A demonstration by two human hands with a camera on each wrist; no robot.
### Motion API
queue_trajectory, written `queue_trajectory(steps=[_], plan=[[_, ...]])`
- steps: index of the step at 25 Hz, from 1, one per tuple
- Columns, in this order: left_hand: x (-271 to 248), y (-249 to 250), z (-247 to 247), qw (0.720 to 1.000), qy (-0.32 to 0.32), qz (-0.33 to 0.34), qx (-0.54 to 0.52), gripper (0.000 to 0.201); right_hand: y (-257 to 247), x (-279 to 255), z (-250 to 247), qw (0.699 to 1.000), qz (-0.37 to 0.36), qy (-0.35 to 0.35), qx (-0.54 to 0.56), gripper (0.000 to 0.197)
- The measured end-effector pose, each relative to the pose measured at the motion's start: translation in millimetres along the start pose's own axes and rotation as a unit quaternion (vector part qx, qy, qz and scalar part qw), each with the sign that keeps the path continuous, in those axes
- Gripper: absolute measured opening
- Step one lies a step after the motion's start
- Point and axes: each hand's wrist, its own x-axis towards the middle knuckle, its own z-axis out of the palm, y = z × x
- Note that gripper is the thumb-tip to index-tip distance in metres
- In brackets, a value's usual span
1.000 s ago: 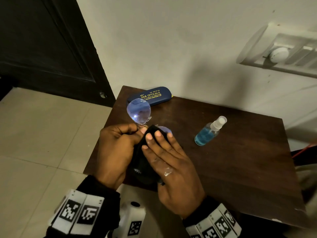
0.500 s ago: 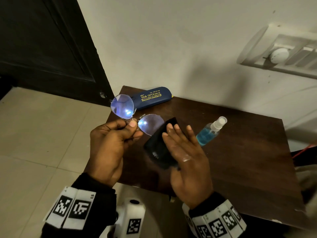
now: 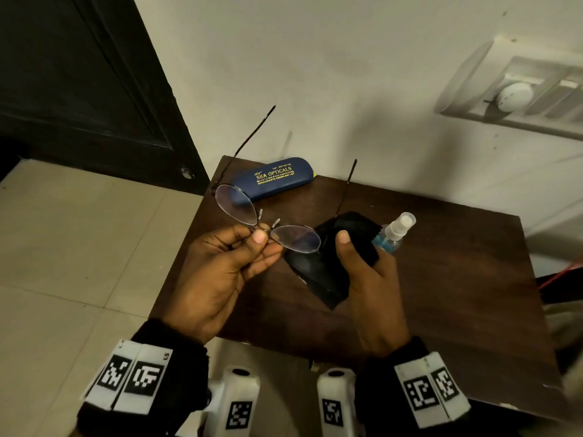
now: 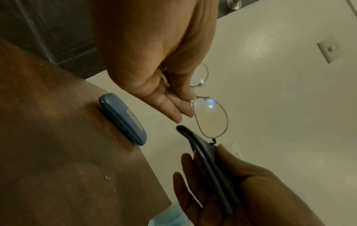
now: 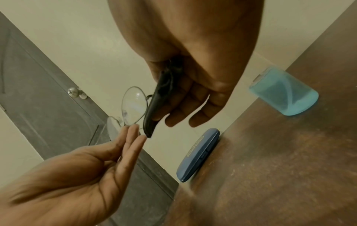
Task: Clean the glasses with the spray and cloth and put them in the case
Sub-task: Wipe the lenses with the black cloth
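Observation:
My left hand [image 3: 257,232] pinches the thin metal-framed glasses [image 3: 295,238] at the bridge, above the table's left part, temples unfolded and pointing away from me. In the left wrist view one lens [image 4: 211,119] hangs just past my fingertips. My right hand [image 3: 356,247] holds the black cloth [image 3: 315,272] under its thumb, right beside the right lens; the cloth [image 5: 158,104] lies along my fingers. The blue spray bottle [image 3: 394,231] lies on the table behind that hand. The blue glasses case [image 3: 271,179] lies closed at the back left corner.
The small dark wooden table [image 3: 457,279] stands against a white wall. A dark door [image 3: 79,89] and tiled floor [image 3: 79,263] are to its left. A switch panel [image 3: 520,96] is on the wall at upper right.
A second ago my right hand rubbed the cloth on a lens. The hands have since parted, and my left hand has turned the glasses so the temples point away.

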Motion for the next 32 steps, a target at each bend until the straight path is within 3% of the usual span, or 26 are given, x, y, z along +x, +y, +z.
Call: queue_trajectory(steps=[3, 5, 7, 9, 11, 12, 14, 16, 20, 25, 32], plan=[[-1, -6, 2, 0.999, -0.034, -0.001, 0.028, 0.014, 2, 3, -7, 0.998, -0.035, 0.028, -0.042, 0.022], [-3, -6, -4, 0.989, -0.063, 0.022, 0.13, 0.019, -1, 3, -10, 0.991, -0.082, 0.046, -0.099, 0.017], [-8, -3, -11, 0.967, -0.108, 0.03, 0.227, 0.04, -4, 4, -12, 0.967, -0.161, 0.069, -0.187, 0.017], [-12, 3, -23, 0.968, -0.139, 0.006, 0.21, 0.066, -2, 8, -16, 0.935, -0.222, 0.095, -0.258, 0.018], [-16, 12, -37, 0.976, -0.155, -0.002, 0.153, 0.078, 2, 11, -19, 0.911, -0.258, 0.117, -0.301, 0.018], [-17, 16, -43, 0.977, -0.152, 0.015, 0.147, 0.076, 4, 13, -20, 0.903, -0.268, 0.125, -0.31, 0.019], [-20, 19, -47, 0.973, -0.103, 0.083, 0.19, 0.051, 7, 15, -18, 0.898, -0.281, 0.136, -0.309, 0.017], [-20, 18, -42, 0.954, -0.052, 0.151, 0.255, 0.031, 9, 14, -14, 0.894, -0.292, 0.145, -0.309, 0.017], [-18, 13, -34, 0.933, -0.025, 0.206, 0.294, 0.024, 12, 14, -12, 0.902, -0.273, 0.148, -0.299, 0.017], [-17, 18, -39, 0.92, -0.023, 0.233, 0.315, 0.024, 8, 14, -10, 0.93, -0.234, 0.163, -0.233, 0.011], [-22, 20, -37, 0.923, -0.071, 0.199, 0.321, 0.027, 10, 15, -10, 0.906, -0.272, 0.196, -0.258, 0.013]])
